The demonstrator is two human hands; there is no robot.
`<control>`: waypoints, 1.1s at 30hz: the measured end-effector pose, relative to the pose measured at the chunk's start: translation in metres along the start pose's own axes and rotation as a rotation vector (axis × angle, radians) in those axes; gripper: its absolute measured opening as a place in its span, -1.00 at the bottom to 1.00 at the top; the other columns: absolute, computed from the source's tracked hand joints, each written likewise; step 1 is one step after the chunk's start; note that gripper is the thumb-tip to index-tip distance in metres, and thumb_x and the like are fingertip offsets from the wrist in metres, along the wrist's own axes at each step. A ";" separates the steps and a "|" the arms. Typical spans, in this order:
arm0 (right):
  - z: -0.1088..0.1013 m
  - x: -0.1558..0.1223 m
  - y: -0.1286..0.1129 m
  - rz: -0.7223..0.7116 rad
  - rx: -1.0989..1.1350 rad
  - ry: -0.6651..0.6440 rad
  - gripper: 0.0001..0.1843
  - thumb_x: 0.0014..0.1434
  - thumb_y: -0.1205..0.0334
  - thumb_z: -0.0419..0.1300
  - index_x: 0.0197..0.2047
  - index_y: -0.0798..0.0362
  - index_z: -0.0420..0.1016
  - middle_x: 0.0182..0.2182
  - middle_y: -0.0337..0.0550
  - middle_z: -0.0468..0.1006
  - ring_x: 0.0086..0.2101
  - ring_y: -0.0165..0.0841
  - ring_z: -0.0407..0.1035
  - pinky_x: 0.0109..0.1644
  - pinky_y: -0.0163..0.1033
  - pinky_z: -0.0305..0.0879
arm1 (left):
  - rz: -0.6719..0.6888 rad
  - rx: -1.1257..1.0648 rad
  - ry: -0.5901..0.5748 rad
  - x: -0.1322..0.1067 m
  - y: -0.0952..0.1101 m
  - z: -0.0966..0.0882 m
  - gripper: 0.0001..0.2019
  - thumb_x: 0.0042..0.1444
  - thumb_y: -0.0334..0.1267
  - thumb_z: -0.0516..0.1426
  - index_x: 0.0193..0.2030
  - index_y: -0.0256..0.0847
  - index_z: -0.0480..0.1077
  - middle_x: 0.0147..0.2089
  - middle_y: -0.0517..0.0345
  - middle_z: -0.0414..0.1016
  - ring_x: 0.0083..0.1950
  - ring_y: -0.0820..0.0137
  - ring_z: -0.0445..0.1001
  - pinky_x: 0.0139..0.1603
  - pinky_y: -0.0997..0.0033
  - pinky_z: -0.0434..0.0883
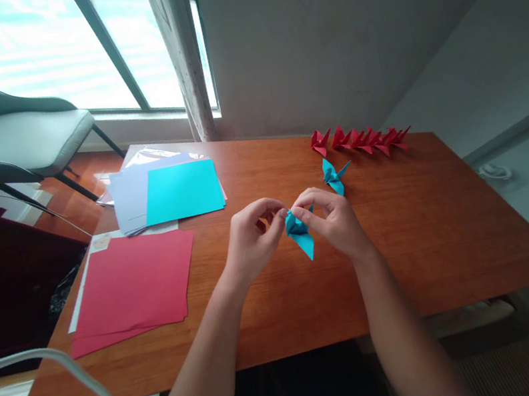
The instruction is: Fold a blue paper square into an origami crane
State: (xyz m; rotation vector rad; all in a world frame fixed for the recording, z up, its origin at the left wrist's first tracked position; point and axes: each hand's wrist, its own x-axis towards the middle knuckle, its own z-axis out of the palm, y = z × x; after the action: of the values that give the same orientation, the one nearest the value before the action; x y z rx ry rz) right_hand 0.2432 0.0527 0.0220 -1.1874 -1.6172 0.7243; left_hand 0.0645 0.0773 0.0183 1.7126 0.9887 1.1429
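Between my two hands is a blue paper crane (301,236), its wing pointing down toward me. My left hand (258,229) pinches a small part at the crane's upper left with thumb and forefinger. On the other side, my right hand (331,217) grips the crane's upper edge, thumb and fingers pressed together. Part of the crane is covered by the right thumb and fingers. Just beyond my right hand, a second blue paper crane (335,177) stands on the wooden table (284,316).
Several red paper cranes (370,138) form a row at the table's far right edge. On the left lie red paper sheets (131,284), blue sheets (182,191) and pale sheets (130,197). A chair (16,141) stands by the window; a white cable or tube (78,374) curves at lower left.
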 end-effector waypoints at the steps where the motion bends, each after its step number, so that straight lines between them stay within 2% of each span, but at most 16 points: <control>1: 0.001 0.000 0.000 -0.001 -0.014 -0.013 -0.87 0.26 0.18 0.26 -0.33 -0.02 0.54 -0.36 -0.21 0.54 -0.28 -0.30 0.43 -0.12 -0.16 0.34 | -0.008 0.001 -0.020 0.000 0.000 0.000 -0.84 0.21 -0.22 0.19 -0.32 -0.26 0.51 -0.44 0.19 0.49 -0.45 0.51 0.35 -0.48 0.54 0.24; 8: 0.003 0.000 0.002 0.021 -0.005 0.029 -0.87 0.27 0.19 0.26 -0.32 0.00 0.54 -0.35 -0.20 0.55 -0.27 -0.30 0.42 -0.11 -0.17 0.33 | -0.001 0.024 -0.088 0.000 -0.005 0.001 -0.87 0.18 -0.24 0.22 -0.30 -0.26 0.53 -0.45 0.17 0.51 -0.46 0.51 0.35 -0.49 0.55 0.24; 15: 0.003 0.001 0.000 0.025 0.022 0.028 -0.90 0.26 0.20 0.26 -0.30 -0.01 0.55 -0.34 -0.20 0.56 -0.26 -0.29 0.43 -0.11 -0.18 0.34 | 0.031 0.062 -0.089 0.000 -0.008 0.001 -0.90 0.18 -0.29 0.21 -0.32 -0.24 0.53 -0.45 0.17 0.52 -0.47 0.50 0.36 -0.49 0.54 0.25; 25: 0.004 0.003 -0.001 -0.072 -0.201 0.011 -0.82 0.30 0.15 0.21 -0.35 -0.04 0.51 -0.35 -0.16 0.57 -0.24 -0.23 0.42 -0.10 -0.12 0.32 | 0.048 0.114 -0.121 -0.001 -0.011 0.003 -0.94 0.15 -0.34 0.20 -0.32 -0.22 0.52 -0.45 0.20 0.51 -0.45 0.50 0.37 -0.44 0.54 0.27; 28: 0.006 0.002 0.002 -0.031 -0.170 0.029 -0.82 0.29 0.12 0.24 -0.34 -0.04 0.53 -0.35 -0.17 0.58 -0.25 -0.24 0.44 -0.10 -0.13 0.34 | 0.023 0.127 -0.113 -0.001 -0.015 0.002 -0.93 0.15 -0.33 0.20 -0.32 -0.22 0.53 -0.45 0.20 0.51 -0.44 0.49 0.38 -0.43 0.54 0.28; 30: 0.007 0.001 0.004 0.031 -0.109 0.048 -0.83 0.26 0.06 0.26 -0.25 -0.04 0.56 -0.30 -0.17 0.61 -0.22 -0.24 0.47 -0.06 -0.13 0.35 | -0.004 0.121 -0.103 0.000 -0.016 0.002 -0.92 0.15 -0.30 0.20 -0.31 -0.22 0.53 -0.44 0.19 0.52 -0.44 0.48 0.38 -0.44 0.54 0.28; 33: 0.008 0.001 0.007 0.135 0.003 0.097 -0.70 0.26 -0.05 0.26 -0.09 -0.03 0.57 -0.19 -0.13 0.65 -0.14 -0.23 0.51 0.01 -0.12 0.37 | -0.035 0.112 -0.106 0.000 -0.016 0.002 -0.91 0.14 -0.28 0.20 -0.33 -0.23 0.53 -0.44 0.17 0.53 -0.44 0.48 0.38 -0.44 0.53 0.28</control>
State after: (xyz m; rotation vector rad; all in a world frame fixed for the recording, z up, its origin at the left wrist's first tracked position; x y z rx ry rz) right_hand 0.2385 0.0564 0.0129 -1.3190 -1.4665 0.7419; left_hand 0.0639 0.0824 0.0031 1.8179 1.0300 0.9798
